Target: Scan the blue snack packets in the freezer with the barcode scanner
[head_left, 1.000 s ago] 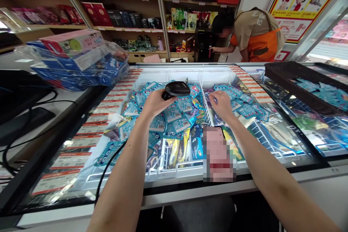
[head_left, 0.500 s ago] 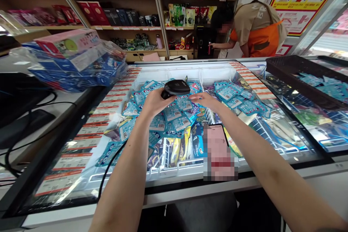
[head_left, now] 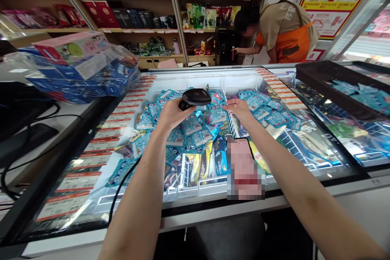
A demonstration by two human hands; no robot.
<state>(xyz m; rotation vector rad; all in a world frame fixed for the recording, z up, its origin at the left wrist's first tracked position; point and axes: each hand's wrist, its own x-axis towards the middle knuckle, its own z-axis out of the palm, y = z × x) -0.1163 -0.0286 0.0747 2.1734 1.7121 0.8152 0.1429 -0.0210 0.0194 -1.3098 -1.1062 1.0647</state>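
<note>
My left hand (head_left: 173, 114) is closed round the handle of a black barcode scanner (head_left: 196, 96), whose head points right above the freezer. A black cable trails from below it, past my left forearm. My right hand (head_left: 239, 109) pinches the right edge of a blue packet (head_left: 218, 115) with a printed barcode, just right of the scanner head. Under both hands, many similar blue packets (head_left: 191, 126) lie heaped in the chest freezer's wire basket. A phone (head_left: 243, 166) with a pink screen rests at the freezer's front edge, partly blurred out.
More blue packets (head_left: 280, 118) lie right of the wire divider (head_left: 234, 124). A dark brown tray (head_left: 323, 85) stands at the right. Boxes in clear plastic (head_left: 82, 69) sit at the left. Behind the freezer, a person in an orange apron (head_left: 292, 42) bends near the stocked shelves.
My right hand has moved slightly right, and the blue packet in its fingers has come right with it. The scanner stays in my left hand, almost in place.
</note>
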